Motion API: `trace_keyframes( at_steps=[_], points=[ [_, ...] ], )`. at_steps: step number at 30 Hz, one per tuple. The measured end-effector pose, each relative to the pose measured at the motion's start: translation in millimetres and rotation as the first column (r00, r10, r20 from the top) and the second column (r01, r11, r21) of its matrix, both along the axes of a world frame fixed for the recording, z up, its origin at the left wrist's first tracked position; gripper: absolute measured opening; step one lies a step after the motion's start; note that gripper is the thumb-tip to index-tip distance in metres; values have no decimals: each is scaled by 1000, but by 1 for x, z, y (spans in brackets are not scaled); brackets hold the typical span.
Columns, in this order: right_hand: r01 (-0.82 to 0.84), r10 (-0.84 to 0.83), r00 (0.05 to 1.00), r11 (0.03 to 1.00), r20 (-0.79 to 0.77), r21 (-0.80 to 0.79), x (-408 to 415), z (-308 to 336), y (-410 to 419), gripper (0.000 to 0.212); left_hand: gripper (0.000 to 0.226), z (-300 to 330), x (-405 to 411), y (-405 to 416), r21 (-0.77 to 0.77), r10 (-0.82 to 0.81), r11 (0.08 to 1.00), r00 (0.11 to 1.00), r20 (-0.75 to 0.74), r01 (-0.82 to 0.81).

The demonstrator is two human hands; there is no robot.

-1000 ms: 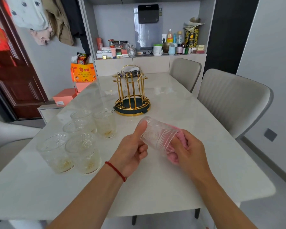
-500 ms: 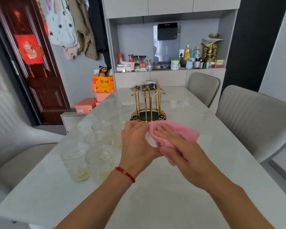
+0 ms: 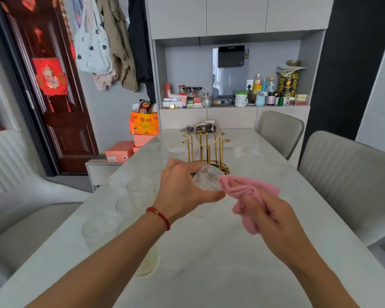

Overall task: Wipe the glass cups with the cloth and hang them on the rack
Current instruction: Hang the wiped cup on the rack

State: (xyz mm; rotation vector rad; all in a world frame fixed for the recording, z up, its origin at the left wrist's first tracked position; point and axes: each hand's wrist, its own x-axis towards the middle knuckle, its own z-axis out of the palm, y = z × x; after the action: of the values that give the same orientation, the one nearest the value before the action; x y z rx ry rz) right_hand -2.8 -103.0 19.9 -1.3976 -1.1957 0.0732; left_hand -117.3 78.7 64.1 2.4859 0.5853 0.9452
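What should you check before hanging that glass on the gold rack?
1. Left hand grips the glass cup: ok.
2. Right hand holds the pink cloth: ok.
3. Cloth clear of the cup: not ok, it touches the cup.
4. Cup wiped clean: cannot tell.
5. Gold rack has free prongs: ok, no cups hang there.
6. Other cups out of the path: ok, they stand to the left.

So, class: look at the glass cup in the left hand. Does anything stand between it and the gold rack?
Nothing visible does. The left hand holds the glass cup just in front of the gold rack; the pink cloth is off to the right.
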Motion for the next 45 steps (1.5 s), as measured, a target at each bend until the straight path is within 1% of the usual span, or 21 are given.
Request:
trace_keyframes(
  at_steps=[2,3,5,7,9,11,14,17,19,22,24,26,29,33,37,38,39,41,42,43,45],
  points=[
    [23,-1,949,998,-314,67,18,-6,19,29,52,11,13,20,-190,-6,981,995,97,24],
    [17,26,874,996,-486,84,26,-13,28,32,51,18,21,29,-323,-13,944,989,146,60],
    [-16,100,641,993,-761,117,41,-21,51,38,46,37,40,52,-517,23,849,971,239,107],
    [-25,137,415,990,-900,140,59,-28,74,43,46,60,63,77,-608,90,785,948,304,120],
    [13,173,231,983,-957,181,74,-37,92,41,60,85,85,100,-627,157,773,929,335,96],
    [25,205,139,977,-969,211,88,-45,105,41,65,108,107,125,-614,196,785,907,373,83],
    [-6,152,134,988,-979,152,109,-53,119,32,70,141,141,155,-573,245,819,882,403,34],
    [-32,83,156,996,-984,79,116,-64,126,42,68,159,171,178,-506,302,859,877,375,-80],
    [-64,79,230,996,-970,66,119,-74,127,61,73,159,192,191,-439,346,877,890,297,-195],
    [-94,-2,345,995,-938,-37,125,-85,129,102,61,145,220,206,-306,399,887,907,135,-345],
    [-101,-63,378,989,-924,-108,127,-92,130,110,64,132,231,214,-263,430,877,902,51,-403],
    [-108,-80,362,986,-929,-127,133,-95,131,106,62,122,242,218,-242,436,872,900,-8,-425],
    [-60,-146,385,981,-911,-183,138,-99,139,90,52,112,254,221,-262,374,881,919,-123,-394],
    [45,-294,462,950,-837,-309,133,-77,143,52,62,105,264,228,-208,329,883,871,-364,-420],
    [38,-310,498,941,-810,-337,132,-78,141,61,49,102,272,233,-192,201,900,764,-614,-391],
    [31,-302,511,942,-805,-334,130,-76,140,67,56,102,275,236,-198,170,899,726,-666,-392],
    [32,-289,511,948,-809,-318,130,-77,141,74,73,103,277,237,-221,133,884,675,-726,-412],
    [36,-287,520,949,-805,-314,132,-81,141,84,122,102,282,247,-240,49,866,552,-832,-438],
    [30,-284,522,949,-805,-315,132,-80,141,81,138,100,287,256,-231,26,871,510,-860,-433],
    [19,-272,524,951,-807,-309,134,-81,141,76,144,98,291,263,-224,13,880,492,-871,-420],
    [1,-262,515,952,-816,-306,138,-85,143,73,138,96,293,264,-241,-13,879,486,-874,-411]
  ],
)
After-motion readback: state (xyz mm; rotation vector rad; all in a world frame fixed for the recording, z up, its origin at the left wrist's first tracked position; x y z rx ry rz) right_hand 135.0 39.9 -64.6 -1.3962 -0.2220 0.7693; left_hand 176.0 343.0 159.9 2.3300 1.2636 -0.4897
